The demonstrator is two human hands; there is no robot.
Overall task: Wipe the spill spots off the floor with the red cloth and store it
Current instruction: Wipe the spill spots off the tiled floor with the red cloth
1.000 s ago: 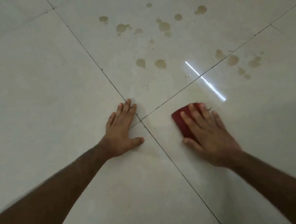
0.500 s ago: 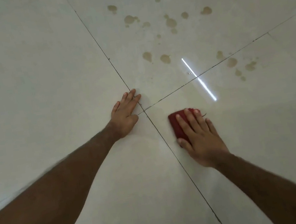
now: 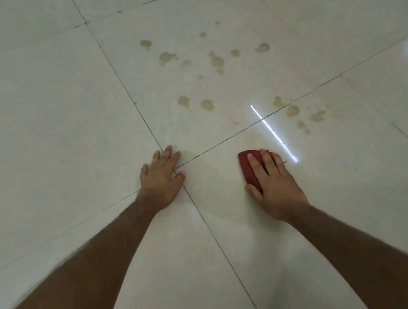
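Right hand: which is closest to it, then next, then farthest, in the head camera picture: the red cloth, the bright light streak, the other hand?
1. Red cloth: under the right hand, touching it.
2. Light streak: just beyond the fingertips, to the right.
3. Left hand: across the tile joint, flat on the floor.

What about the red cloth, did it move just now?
Yes. The red folded cloth under the right hand slid a little rightward, farther from the crossing of dark tile joints.

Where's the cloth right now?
In the head view, the cloth lies on the floor under the right hand, near the tile joint crossing.
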